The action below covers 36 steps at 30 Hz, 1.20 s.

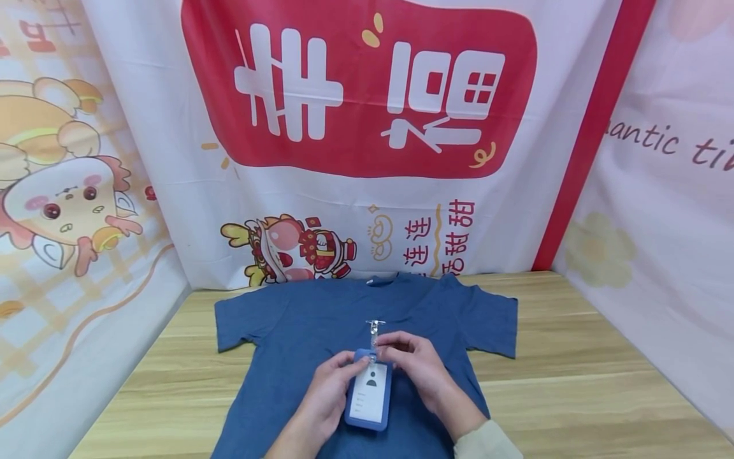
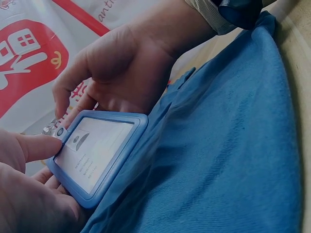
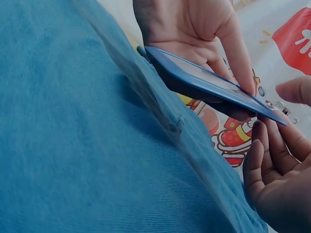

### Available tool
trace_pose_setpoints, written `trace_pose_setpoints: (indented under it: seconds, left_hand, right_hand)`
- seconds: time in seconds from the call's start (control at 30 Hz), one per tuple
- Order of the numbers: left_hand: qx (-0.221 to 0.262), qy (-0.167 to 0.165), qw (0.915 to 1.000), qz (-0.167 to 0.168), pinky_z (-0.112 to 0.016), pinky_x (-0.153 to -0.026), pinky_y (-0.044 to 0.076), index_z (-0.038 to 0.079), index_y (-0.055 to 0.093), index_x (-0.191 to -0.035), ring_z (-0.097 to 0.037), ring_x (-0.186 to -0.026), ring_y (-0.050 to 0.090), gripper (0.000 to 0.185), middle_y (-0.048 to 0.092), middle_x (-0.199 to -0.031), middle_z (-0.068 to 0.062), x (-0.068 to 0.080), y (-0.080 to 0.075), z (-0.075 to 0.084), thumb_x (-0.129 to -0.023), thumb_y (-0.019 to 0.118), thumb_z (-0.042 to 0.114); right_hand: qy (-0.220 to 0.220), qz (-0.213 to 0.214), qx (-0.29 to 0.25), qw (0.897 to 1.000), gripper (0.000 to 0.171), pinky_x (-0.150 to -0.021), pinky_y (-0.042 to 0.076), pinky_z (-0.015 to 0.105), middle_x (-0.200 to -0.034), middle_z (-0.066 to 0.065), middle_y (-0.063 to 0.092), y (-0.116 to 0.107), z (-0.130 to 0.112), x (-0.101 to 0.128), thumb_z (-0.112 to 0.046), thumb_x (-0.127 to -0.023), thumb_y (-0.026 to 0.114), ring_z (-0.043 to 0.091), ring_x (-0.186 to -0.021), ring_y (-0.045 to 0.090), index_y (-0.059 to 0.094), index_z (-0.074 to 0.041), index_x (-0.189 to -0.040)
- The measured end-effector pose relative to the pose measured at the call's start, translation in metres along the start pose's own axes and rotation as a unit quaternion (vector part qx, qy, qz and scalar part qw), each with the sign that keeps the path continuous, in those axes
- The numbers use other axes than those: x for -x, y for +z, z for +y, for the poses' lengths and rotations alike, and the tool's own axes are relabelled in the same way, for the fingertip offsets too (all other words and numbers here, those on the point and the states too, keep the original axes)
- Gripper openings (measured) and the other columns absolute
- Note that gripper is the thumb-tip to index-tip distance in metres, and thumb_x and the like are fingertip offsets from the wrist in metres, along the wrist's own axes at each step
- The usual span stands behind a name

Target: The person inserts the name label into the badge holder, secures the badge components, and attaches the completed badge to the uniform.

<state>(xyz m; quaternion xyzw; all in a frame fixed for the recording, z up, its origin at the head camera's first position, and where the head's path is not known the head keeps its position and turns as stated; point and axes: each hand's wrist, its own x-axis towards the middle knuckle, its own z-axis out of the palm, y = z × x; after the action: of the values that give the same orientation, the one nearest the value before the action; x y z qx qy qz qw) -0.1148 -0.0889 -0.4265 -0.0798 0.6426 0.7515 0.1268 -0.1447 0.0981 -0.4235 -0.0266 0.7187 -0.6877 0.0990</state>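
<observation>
A blue ID badge holder (image 1: 368,426) with a white card (image 1: 367,401) inside lies above a dark blue T-shirt (image 1: 275,382). My left hand (image 1: 329,389) grips its left side near the top, with the thumb on the front by the slot and fingers underneath. A clear strap and a metal badge clip (image 1: 374,326) extend from the holder's top. My right hand (image 1: 421,363) has its curled fingers around the top right corner and strap. In the right wrist view, one right finger (image 3: 294,91) stands slightly off the clip, while another touches the holder's edge from below.
The T-shirt is spread over a wooden table (image 1: 573,357), its collar towards the back. Printed cloth (image 1: 367,191) hangs behind the table, with more cloth along both sides. A dark wrist device (image 2: 240,10) sits at my right sleeve.
</observation>
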Motion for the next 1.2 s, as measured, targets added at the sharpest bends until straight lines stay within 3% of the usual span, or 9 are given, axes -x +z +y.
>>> trace_pose_setpoints:
  seconds: [0.17, 0.53, 0.9, 1.1, 1.2]
  left_hand:
    - [-0.002, -0.011, 0.9999, 0.008, -0.034, -0.101, 0.051, 0.011, 0.073, -0.123, -0.022, -0.124, 0.058, 0.030, 0.066, -0.140, -0.007, 0.0009, -0.0004, 0.0025, -0.103, 0.075, 0.033]
    - [0.006, -0.012, 0.9999, 0.001, -0.033, -0.101, 0.052, 0.011, 0.073, -0.124, -0.018, -0.121, 0.062, 0.029, 0.069, -0.139, -0.006, 0.0014, -0.0011, 0.0032, -0.103, 0.075, 0.031]
    - [0.007, 0.012, 0.9998, -0.016, -0.028, -0.086, 0.055, 0.012, 0.076, -0.123, -0.015, -0.106, 0.065, 0.029, 0.075, -0.122, 0.001, 0.0025, -0.0002, -0.0012, -0.102, 0.076, 0.031]
    - [-0.009, 0.012, 0.9999, -0.007, -0.030, -0.081, 0.057, 0.011, 0.074, -0.123, -0.017, -0.103, 0.064, 0.031, 0.074, -0.120, -0.002, 0.0018, 0.0014, -0.0011, -0.102, 0.076, 0.034]
    - [-0.013, 0.026, 0.9995, 0.015, -0.030, -0.081, 0.055, 0.011, 0.075, -0.122, -0.017, -0.104, 0.063, 0.033, 0.071, -0.120, -0.001, 0.0009, 0.0016, 0.0030, -0.101, 0.076, 0.037]
  right_hand:
    - [-0.008, -0.024, -0.009, 1.000, 0.039, -0.097, 0.054, 0.032, -0.126, 0.007, 0.074, -0.0020, 0.0004, -0.0001, -0.017, -0.092, 0.081, 0.021, -0.112, 0.064, 0.075, -0.010, -0.130]
    - [-0.002, -0.013, -0.013, 1.000, 0.042, -0.094, 0.055, 0.030, -0.126, 0.007, 0.074, 0.0000, 0.0013, 0.0012, -0.016, -0.090, 0.087, 0.022, -0.112, 0.063, 0.075, -0.009, -0.130]
    - [-0.011, 0.008, -0.006, 1.000, 0.035, -0.089, 0.054, 0.028, -0.116, 0.005, 0.076, 0.0038, 0.0035, -0.0017, -0.027, -0.094, 0.085, 0.020, -0.106, 0.064, 0.077, -0.010, -0.124]
    - [-0.009, 0.027, -0.008, 1.000, 0.030, -0.089, 0.052, 0.030, -0.110, 0.003, 0.076, 0.0050, 0.0026, -0.0015, -0.029, -0.095, 0.084, 0.020, -0.104, 0.063, 0.079, -0.010, -0.118]
    - [-0.008, 0.037, -0.016, 0.999, 0.029, -0.089, 0.052, 0.031, -0.108, 0.002, 0.076, 0.0065, 0.0018, -0.0009, -0.028, -0.095, 0.085, 0.020, -0.103, 0.063, 0.080, -0.010, -0.116]
